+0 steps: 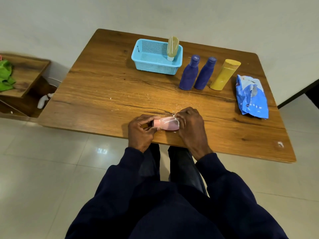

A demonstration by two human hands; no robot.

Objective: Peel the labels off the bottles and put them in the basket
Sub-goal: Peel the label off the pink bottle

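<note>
Head view: left hand (140, 130) grips pink bottle (166, 125) by cap end, right hand (190, 125) pinches label shred (174, 118); we judge bottle light, rigid, slick.

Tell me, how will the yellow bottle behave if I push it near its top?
The yellow bottle stands upright, tall on a narrow base, so a high push would probably tip it, not slide it. A blue bottle stands close beside it and might get knocked over too. Its smooth-looking plastic may be slippery.
</note>
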